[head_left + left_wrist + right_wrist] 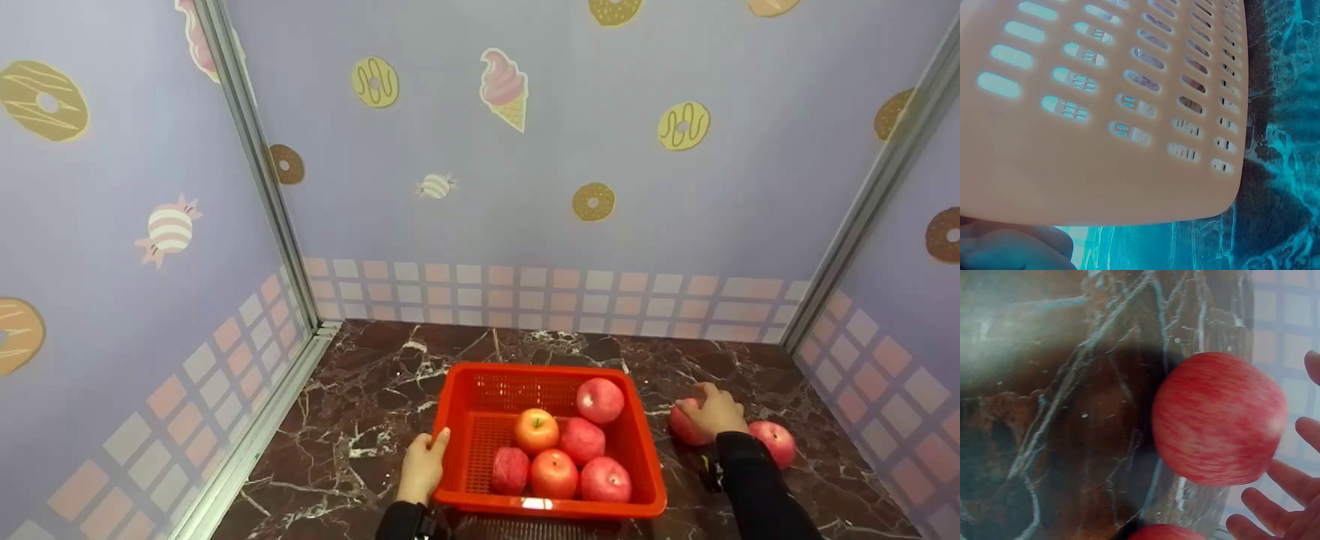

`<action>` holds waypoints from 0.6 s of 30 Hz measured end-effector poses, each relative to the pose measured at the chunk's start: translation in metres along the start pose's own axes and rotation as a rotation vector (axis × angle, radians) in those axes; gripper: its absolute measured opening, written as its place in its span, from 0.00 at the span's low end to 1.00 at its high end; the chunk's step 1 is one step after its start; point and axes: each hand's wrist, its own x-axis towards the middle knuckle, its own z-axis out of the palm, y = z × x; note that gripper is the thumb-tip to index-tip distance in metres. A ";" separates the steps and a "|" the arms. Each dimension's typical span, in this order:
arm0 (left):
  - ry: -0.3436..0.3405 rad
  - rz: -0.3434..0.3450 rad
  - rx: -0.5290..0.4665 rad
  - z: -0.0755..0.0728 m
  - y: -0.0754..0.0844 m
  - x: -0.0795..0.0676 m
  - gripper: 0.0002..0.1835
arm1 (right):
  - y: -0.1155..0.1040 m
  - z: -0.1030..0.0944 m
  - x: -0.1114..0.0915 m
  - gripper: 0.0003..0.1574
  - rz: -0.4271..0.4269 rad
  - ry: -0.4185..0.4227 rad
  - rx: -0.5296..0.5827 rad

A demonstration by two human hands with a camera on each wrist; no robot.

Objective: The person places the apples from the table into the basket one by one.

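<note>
An orange-red plastic basket [551, 506] stands on the dark marbled surface with several apples inside, among them a yellow-orange apple [536, 431]. My left hand [421, 469] holds the basket's left rim, its thumb lying along the edge. In the left wrist view the slotted basket wall [1100, 180] fills most of the picture, with the fingers [1016, 247] at its edge. To the right of the basket my right hand [716, 412] reaches over a red apple [684, 424]. Its fingers [1292, 481] are spread beside an apple [1219, 419] in the right wrist view.
Another red apple [776, 444] sits right of my right wrist. Patterned walls [555, 165] enclose the marbled tabletop [360, 397] at the back and both sides. A metal frame rail [255, 427] runs along the left edge.
</note>
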 end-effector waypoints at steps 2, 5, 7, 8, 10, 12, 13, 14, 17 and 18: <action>-0.006 -0.007 0.002 0.000 0.001 0.000 0.19 | 0.002 0.002 0.000 0.47 -0.005 -0.009 -0.002; -0.009 -0.014 -0.010 0.000 0.001 0.000 0.19 | 0.005 0.007 -0.001 0.44 -0.012 -0.008 -0.007; -0.007 -0.005 -0.018 0.000 0.001 -0.001 0.20 | 0.006 0.012 -0.001 0.43 -0.012 -0.005 -0.007; -0.005 -0.001 -0.021 0.000 0.001 -0.001 0.20 | 0.006 0.014 -0.001 0.43 -0.009 -0.004 -0.004; -0.005 -0.003 -0.024 0.000 0.001 -0.001 0.20 | 0.007 0.018 -0.001 0.44 -0.001 -0.003 0.004; -0.006 -0.003 -0.025 0.000 0.001 -0.001 0.20 | 0.007 0.022 -0.003 0.45 0.014 -0.007 0.012; -0.005 -0.004 -0.024 0.000 0.002 -0.001 0.20 | 0.007 0.023 -0.004 0.46 0.020 -0.009 0.012; -0.006 -0.006 -0.025 0.000 0.002 -0.001 0.20 | 0.006 0.025 -0.005 0.46 0.023 -0.007 0.013; -0.004 -0.005 -0.021 0.000 0.002 0.000 0.20 | 0.006 0.029 -0.009 0.46 0.030 0.005 0.014; -0.002 -0.006 -0.020 0.000 0.002 0.000 0.20 | 0.005 0.031 -0.010 0.46 0.030 0.011 0.012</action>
